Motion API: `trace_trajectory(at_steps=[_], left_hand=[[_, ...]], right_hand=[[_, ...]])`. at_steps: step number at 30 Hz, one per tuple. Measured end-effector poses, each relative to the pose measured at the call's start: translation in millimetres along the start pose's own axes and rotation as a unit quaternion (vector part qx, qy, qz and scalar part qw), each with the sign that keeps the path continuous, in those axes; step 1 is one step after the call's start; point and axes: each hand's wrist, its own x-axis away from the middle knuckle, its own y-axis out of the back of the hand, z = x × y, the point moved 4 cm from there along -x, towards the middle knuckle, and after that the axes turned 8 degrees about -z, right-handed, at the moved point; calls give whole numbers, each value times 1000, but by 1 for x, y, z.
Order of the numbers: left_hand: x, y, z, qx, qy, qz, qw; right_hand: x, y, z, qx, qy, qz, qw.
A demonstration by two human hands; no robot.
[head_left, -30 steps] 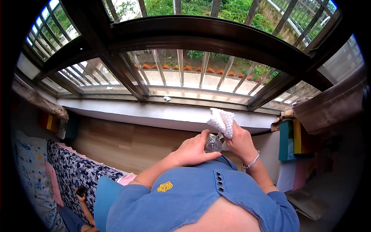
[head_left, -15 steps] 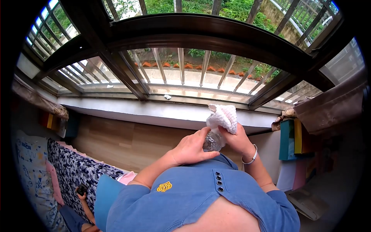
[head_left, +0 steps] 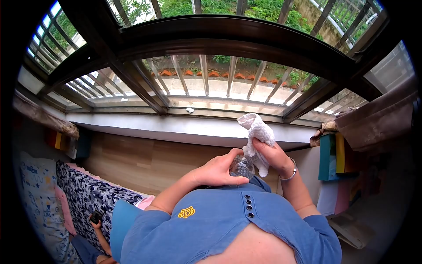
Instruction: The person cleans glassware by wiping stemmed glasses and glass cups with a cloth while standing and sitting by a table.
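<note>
Glass vessel [head_left: 241, 166], clear and textured, is in our left hand [head_left: 215, 170], fingers curled around its side, just above our blue shirt [head_left: 162, 229]. Our right hand [head_left: 278, 159] has its fingers closed on a white cloth [head_left: 260, 132], its folds at the vessel. We judge a firm, light left grip best, with loose cloth gathered to avoid snagging. Contents: we cannot tell whether it holds anything.
</note>
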Motion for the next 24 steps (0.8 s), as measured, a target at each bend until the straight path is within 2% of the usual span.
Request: trace_trajectory(at_steps=[5, 8, 9, 10, 16, 18, 21, 22, 24], left_hand=[[-1, 1, 0, 2, -19, -3, 1000], [-2, 8, -6, -7, -6, -2, 1000], [-2, 9, -6, -18, 6, 0, 1000], [-2, 10, -2, -4, -28, -29, 999], [0, 12, -5, 3, -11, -21, 1000], [-1, 8, 3, 12, -26, -31, 999], [-2, 3, 6, 39, -39, -47, 997], [-2, 1, 6, 56, -37, -52, 996], [-2, -1, 5, 63, -38, -51, 996]], right_hand=[[-2, 0, -1, -29, -8, -3, 1000], [-5, 4, -10, -129, 55, -34, 990], [-5, 4, -15, -128, 54, -33, 990], [-5, 4, -17, -163, 63, -43, 984], [-4, -3, -13, -245, 67, -83, 964], [-4, -1, -13, -236, 39, -116, 964], [-7, 2, -11, -266, -9, -105, 958], [-9, 1, -12, -260, -37, -165, 951], [-10, 4, -15, -275, -28, -162, 947]])
